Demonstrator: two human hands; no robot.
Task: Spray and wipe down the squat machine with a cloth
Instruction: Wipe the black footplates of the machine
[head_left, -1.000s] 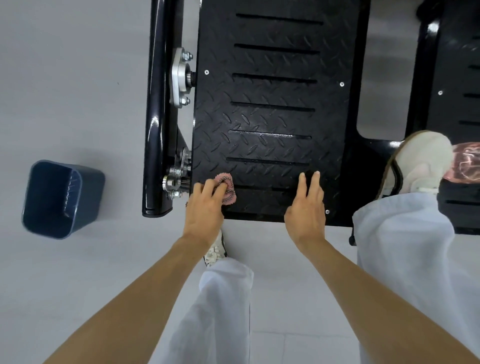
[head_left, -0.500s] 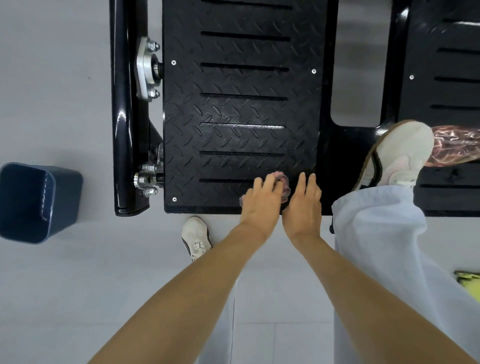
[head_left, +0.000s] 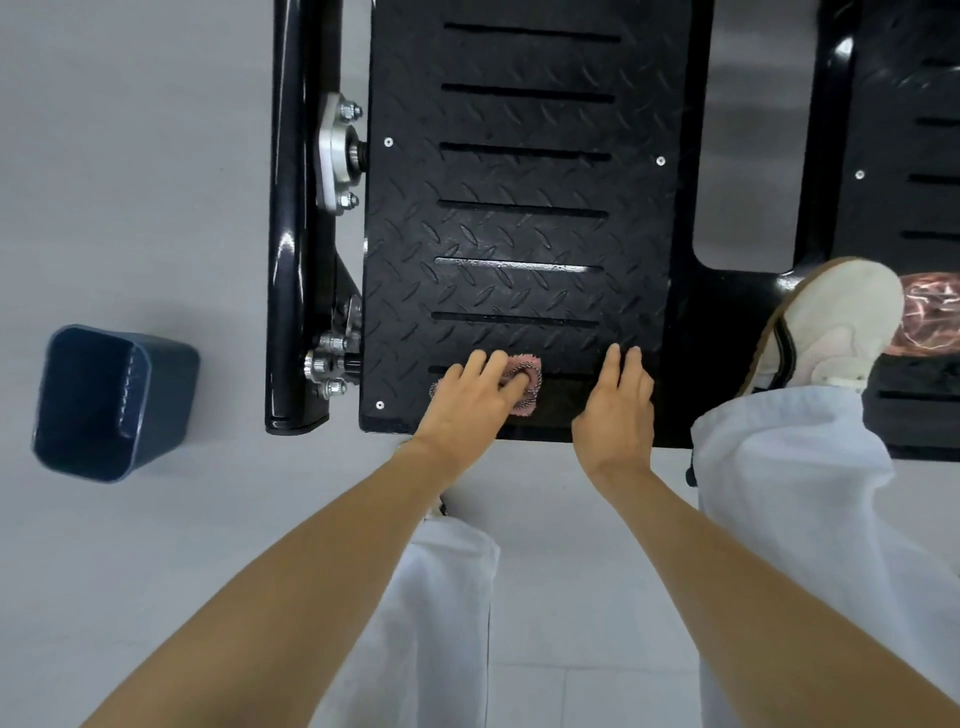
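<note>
Pale floor (head_left: 156, 156) fills the left and bottom of the frame. The squat machine is seen from above in the upper centre: a black ribbed footplate (head_left: 519, 234) with a glossy frame bar (head_left: 291, 208) to its left, and a second plate (head_left: 909, 156) at the upper right. A dark blue bin (head_left: 114, 405) stands on the floor at centre left, well apart from the machine. A pale shoe (head_left: 826, 322) is planted on the machine at centre right.

Right hand (head_left: 615, 410): laid flat on the plate's lower edge, fingers straight, nothing held. Left hand (head_left: 467, 410): bent fingers closed over a bunched pink cloth (head_left: 524, 382), which is pressed to the plate near its lower edge, just beside the right hand.

Status, judged: wiping is under way on the first plate. No spray bottle is in view. Wiped and unwiped areas cannot be told apart. The second plate and frame bar are presumed still to be done.
</note>
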